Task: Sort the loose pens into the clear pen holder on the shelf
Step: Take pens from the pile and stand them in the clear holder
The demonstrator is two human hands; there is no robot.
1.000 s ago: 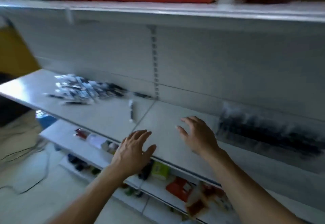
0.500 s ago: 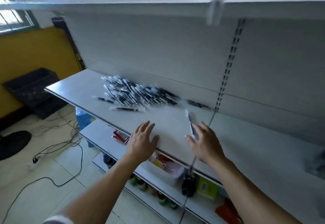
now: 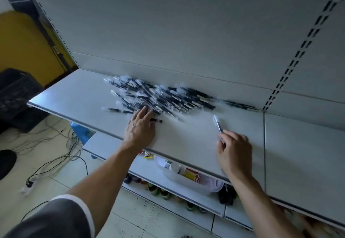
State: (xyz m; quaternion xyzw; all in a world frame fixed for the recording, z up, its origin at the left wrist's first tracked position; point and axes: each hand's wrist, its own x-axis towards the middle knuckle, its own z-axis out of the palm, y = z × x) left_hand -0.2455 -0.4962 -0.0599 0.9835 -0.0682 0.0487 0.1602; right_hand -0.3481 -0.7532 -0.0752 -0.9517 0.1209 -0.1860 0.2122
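Observation:
A big pile of loose black-and-clear pens (image 3: 162, 95) lies on the white shelf (image 3: 80, 92), against the back panel. My left hand (image 3: 141, 127) rests flat at the pile's front edge, fingers apart, fingertips on a few pens; one black pen (image 3: 157, 120) pokes out from under them. A single clear pen (image 3: 217, 122) lies apart to the right of the pile. My right hand (image 3: 234, 152) has curled fingers pinching this pen's near end, with the far end pointing away from me. The clear pen holder is not in view.
A slotted upright (image 3: 291, 69) divides the back panel on the right. Lower shelves hold a plastic tub (image 3: 197, 183) and small goods. On the left are a black crate (image 3: 15, 92), cables (image 3: 56, 161) on the tiled floor and a yellow wall.
My view has swung left and closer to the pen pile. My left hand has reached forward onto the pile's edge. My right hand has closed its fingers on the single pen.

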